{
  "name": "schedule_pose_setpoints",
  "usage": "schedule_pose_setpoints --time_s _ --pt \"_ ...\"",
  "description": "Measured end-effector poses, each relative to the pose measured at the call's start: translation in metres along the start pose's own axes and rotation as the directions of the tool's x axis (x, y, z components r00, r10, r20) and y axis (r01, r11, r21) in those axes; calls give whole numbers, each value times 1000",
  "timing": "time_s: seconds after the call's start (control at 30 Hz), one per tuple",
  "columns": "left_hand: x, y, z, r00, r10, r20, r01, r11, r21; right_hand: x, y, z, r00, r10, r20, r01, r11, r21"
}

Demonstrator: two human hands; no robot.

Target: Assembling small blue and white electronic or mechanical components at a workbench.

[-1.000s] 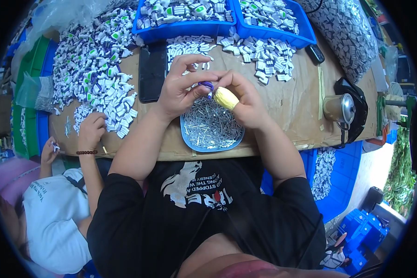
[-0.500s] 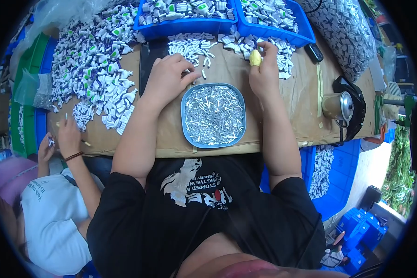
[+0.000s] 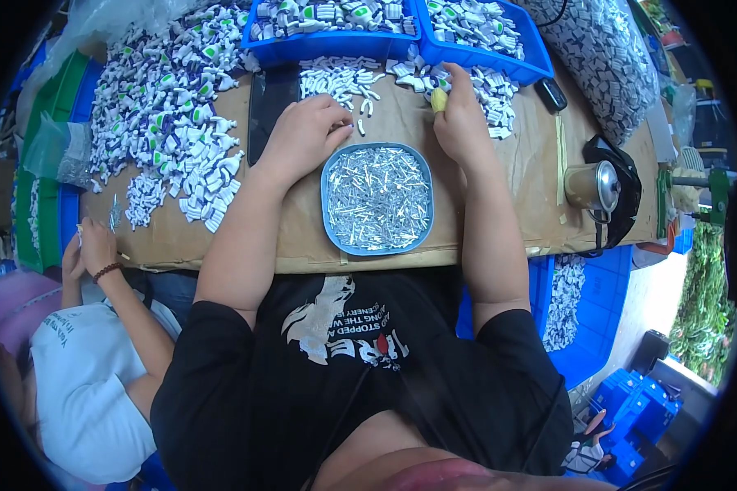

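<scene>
My left hand (image 3: pixel 307 135) is above the table, just beyond the upper left corner of a blue tray (image 3: pixel 326 221) full of small silver metal pins (image 3: pixel 377 196). Its thumb and fingers are curled together, and whatever is between them is too small to name. Beside these fingertips lie a few loose curved white pieces (image 3: pixel 362 127), with a pile of white pieces (image 3: pixel 340 78) beyond. In my right hand (image 3: pixel 464 119) is a thing with a yellow rounded end (image 3: pixel 439 100), its other end hidden by the palm. That hand's index finger reaches to white glove-shaped pieces (image 3: pixel 493 92).
Two blue bins (image 3: pixel 336 47) of white parts stand at the far edge. A large heap of white, purple and green parts (image 3: pixel 168 106) covers the left. A metal cup (image 3: pixel 594 188) and a large clear bag (image 3: pixel 602 74) are right. A co-worker's hands (image 3: pixel 94 250) work at the left.
My right hand has shifted slightly left, its index finger stretching out toward the white pieces. My left hand has barely moved. The co-worker's hands have drawn back toward the table's near edge.
</scene>
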State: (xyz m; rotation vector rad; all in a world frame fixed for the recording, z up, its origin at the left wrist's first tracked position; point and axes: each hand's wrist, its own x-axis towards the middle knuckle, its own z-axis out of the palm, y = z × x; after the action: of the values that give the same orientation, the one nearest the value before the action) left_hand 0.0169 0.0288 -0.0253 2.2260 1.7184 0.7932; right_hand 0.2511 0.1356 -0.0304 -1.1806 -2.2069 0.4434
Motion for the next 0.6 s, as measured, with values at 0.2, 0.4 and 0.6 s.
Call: schedule_pose_setpoints --time_s 0.2,0.4,0.6 --pt "1 9 -3 993 -88 -73 74 981 -181 -4 -8 -10 995 78 63 -86 989 124" --pt "2 16 -4 986 -124 -107 94 963 -252 0 -11 -12 990 110 83 -117 989 89" --pt "0 25 -5 965 -216 -150 135 896 -424 -7 -13 -17 957 250 147 -282 922 264"
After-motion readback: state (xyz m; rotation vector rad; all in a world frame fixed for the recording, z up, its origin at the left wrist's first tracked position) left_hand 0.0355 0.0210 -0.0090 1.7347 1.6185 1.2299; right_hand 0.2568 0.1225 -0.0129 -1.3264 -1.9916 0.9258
